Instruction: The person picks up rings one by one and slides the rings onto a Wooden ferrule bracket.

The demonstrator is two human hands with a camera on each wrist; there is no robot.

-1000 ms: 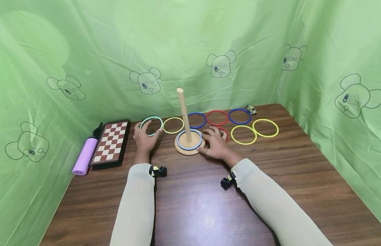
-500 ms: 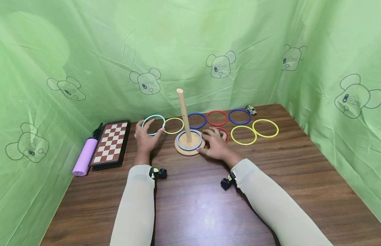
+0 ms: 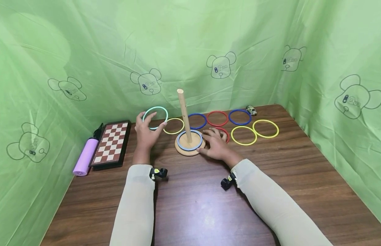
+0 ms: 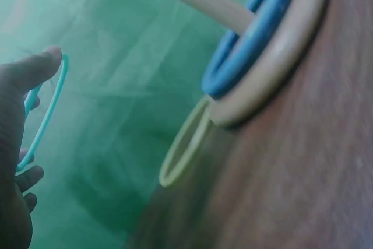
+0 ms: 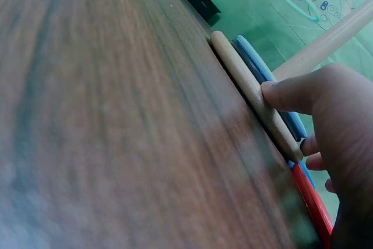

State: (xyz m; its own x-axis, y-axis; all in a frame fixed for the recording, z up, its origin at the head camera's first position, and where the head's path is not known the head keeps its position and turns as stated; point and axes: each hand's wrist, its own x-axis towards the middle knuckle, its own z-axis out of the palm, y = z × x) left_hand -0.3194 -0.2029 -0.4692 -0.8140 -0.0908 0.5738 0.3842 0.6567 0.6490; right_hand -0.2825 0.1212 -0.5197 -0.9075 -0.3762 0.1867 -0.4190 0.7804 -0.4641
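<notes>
My left hand pinches a turquoise ring between thumb and fingers, raised above the table to the left of the peg. A wooden peg stand with a round base and upright pole stands mid-table. Around the pole, on the base, lies a light-blue ring. My right hand grips the right edge of the base, the thumb at the near rim and the fingers curving round the far side. Beneath those fingers a red ring is partly hidden.
Behind and right of the stand lie yellow, red and blue rings, several in all. A small toy car sits at the back edge. At left are a checkered board and a purple cylinder. Green cloth encloses the table.
My left hand has lifted the turquoise ring from the table and brought it slightly right, towards the pole. The right hand keeps its place on the base.
</notes>
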